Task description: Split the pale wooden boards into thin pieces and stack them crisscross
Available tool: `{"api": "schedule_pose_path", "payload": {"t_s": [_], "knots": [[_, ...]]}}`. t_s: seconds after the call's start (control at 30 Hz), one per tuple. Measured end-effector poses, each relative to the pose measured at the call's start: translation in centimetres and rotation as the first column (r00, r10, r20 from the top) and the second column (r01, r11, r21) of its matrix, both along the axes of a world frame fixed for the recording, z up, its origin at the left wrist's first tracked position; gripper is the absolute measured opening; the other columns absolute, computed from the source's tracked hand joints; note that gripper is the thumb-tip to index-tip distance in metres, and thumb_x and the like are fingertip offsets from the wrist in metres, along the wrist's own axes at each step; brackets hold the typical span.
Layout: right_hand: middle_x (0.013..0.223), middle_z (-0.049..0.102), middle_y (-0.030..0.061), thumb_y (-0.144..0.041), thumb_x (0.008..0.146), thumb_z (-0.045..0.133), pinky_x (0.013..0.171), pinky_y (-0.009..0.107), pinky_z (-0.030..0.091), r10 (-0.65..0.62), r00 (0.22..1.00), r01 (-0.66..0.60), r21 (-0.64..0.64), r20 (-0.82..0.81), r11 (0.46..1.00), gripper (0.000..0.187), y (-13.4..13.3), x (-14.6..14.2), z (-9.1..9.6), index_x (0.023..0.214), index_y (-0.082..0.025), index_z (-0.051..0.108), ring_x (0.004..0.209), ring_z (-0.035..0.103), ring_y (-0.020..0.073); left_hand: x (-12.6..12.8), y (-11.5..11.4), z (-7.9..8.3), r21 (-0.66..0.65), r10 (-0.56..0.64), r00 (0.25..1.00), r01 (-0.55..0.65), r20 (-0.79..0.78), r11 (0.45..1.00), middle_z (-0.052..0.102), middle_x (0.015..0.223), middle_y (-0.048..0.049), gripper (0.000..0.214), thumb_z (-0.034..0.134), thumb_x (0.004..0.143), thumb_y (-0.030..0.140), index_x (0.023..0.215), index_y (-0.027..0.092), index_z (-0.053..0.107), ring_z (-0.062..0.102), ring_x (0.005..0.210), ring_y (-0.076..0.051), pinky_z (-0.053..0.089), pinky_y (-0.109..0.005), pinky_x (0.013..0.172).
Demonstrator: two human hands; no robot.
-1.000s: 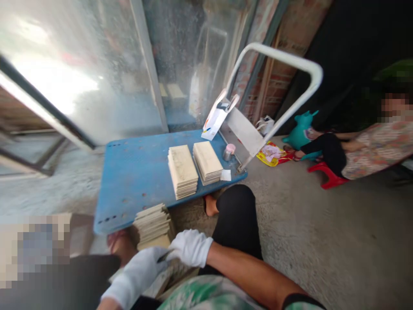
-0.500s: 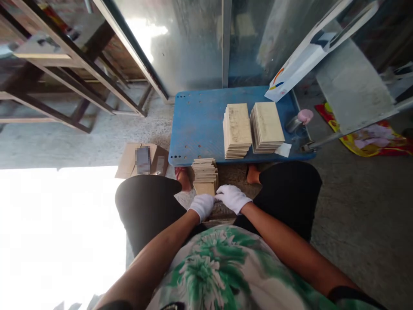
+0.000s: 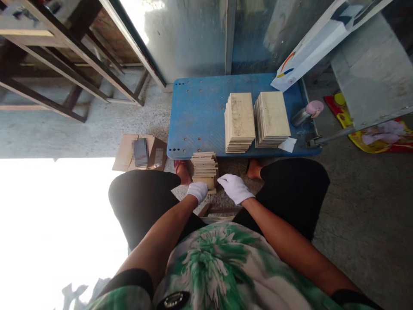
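Observation:
A stack of thin wooden boards (image 3: 204,164) stands on the floor between my legs, below the near edge of the blue platform (image 3: 196,116). My left hand (image 3: 198,191), in a white glove, is closed at the near left corner of the stack, against the nearest wooden board (image 3: 209,182); its fingertips are mostly hidden. To the right of the stack, a small gap away, is my right hand (image 3: 235,188), also gloved. Its fingers are drawn together in a pinch, and whatever may be between them is too small to make out.
Two neat piles of boards, a left pile (image 3: 242,115) and a right pile (image 3: 274,114), stand on the platform. Beside them are a pink-lidded flask (image 3: 306,113), a paper scrap (image 3: 288,145) and a white bag (image 3: 309,47). An open cardboard box (image 3: 158,150) lies left of my leg.
My right hand has drawn away from the nearest board, leaving a gap. My left hand has shifted slightly left and up along it. The view has tilted a little downward.

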State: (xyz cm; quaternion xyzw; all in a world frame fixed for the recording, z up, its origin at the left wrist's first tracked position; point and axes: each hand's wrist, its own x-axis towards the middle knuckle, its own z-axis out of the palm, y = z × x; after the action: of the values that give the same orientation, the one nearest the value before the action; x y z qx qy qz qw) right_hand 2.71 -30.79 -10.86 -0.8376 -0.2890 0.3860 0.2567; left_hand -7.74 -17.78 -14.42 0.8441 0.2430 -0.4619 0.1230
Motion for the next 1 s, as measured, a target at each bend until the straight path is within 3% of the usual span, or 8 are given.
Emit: {"api": "schedule_pose_path", "payload": {"t_s": [0.17, 0.3, 0.47, 0.73, 1.0], "knots": [[0.101, 0.074, 0.0067, -0.034, 0.09, 0.057, 0.077, 0.025, 0.044, -0.01, 1.0, 0.01, -0.001, -0.002, 1.0, 0.024, -0.1, 0.0, -0.2, 0.096, -0.02, 0.074, 0.093, 0.066, 0.0187, 0.5, 0.5, -0.7, 0.015, -0.016, 1.0, 0.016, 0.01, 1.0, 0.069, 0.109, -0.0137, 0.027, 0.049, 0.096, 0.023, 0.109, 0.011, 0.068, 0.065, 0.106, -0.025, 0.053, -0.044, 0.09], [0.099, 0.074, 0.0064, -0.034, 0.09, 0.056, 0.078, 0.025, 0.044, -0.011, 1.0, 0.011, -0.004, -0.002, 1.0, 0.023, -0.2, 0.0, -0.3, 0.095, -0.02, 0.074, 0.091, 0.066, 0.0185, 1.2, 0.8, -1.0, 0.016, -0.02, 0.999, 0.019, 0.033, 1.0, 0.071, 0.105, -0.0205, 0.031, 0.045, 0.091, 0.01, 0.107, 0.009, 0.072, 0.066, 0.106, -0.033, 0.053, -0.047, 0.086], [0.102, 0.074, 0.0056, -0.035, 0.09, 0.056, 0.079, 0.025, 0.044, -0.03, 0.999, 0.03, -0.014, -0.01, 0.999, 0.023, -0.2, 0.0, -0.6, 0.095, -0.021, 0.074, 0.094, 0.066, 0.0185, 1.4, 1.0, -0.7, 0.035, -0.015, 0.998, 0.013, 0.063, 0.999, 0.071, 0.101, -0.0222, 0.032, 0.045, 0.087, 0.006, 0.103, 0.008, 0.073, 0.067, 0.105, -0.034, 0.053, -0.047, 0.086], [0.101, 0.074, 0.0059, -0.034, 0.091, 0.056, 0.079, 0.024, 0.044, -0.033, 0.999, 0.033, 0.011, -0.002, 0.999, 0.023, 0.1, -0.1, -0.5, 0.095, -0.021, 0.075, 0.093, 0.066, 0.0183, 1.3, 0.1, 2.3, 0.077, 0.038, 0.981, -0.053, 0.191, 0.996, 0.069, 0.096, -0.0242, 0.034, 0.037, 0.089, 0.007, 0.102, 0.004, 0.069, 0.068, 0.1, -0.033, 0.053, -0.045, 0.08], [0.1, 0.074, 0.0063, -0.032, 0.089, 0.056, 0.077, 0.025, 0.043, -0.068, 0.998, 0.068, 0.069, -0.002, 0.995, 0.023, -0.1, -0.1, -0.2, 0.094, -0.02, 0.075, 0.094, 0.066, 0.019, 1.4, -3.3, 5.6, -0.066, 0.063, 0.937, -0.043, 0.345, 0.997, 0.07, 0.107, -0.0155, 0.036, 0.039, 0.095, 0.033, 0.115, 0.017, 0.065, 0.067, 0.101, -0.027, 0.051, -0.038, 0.089]]}}
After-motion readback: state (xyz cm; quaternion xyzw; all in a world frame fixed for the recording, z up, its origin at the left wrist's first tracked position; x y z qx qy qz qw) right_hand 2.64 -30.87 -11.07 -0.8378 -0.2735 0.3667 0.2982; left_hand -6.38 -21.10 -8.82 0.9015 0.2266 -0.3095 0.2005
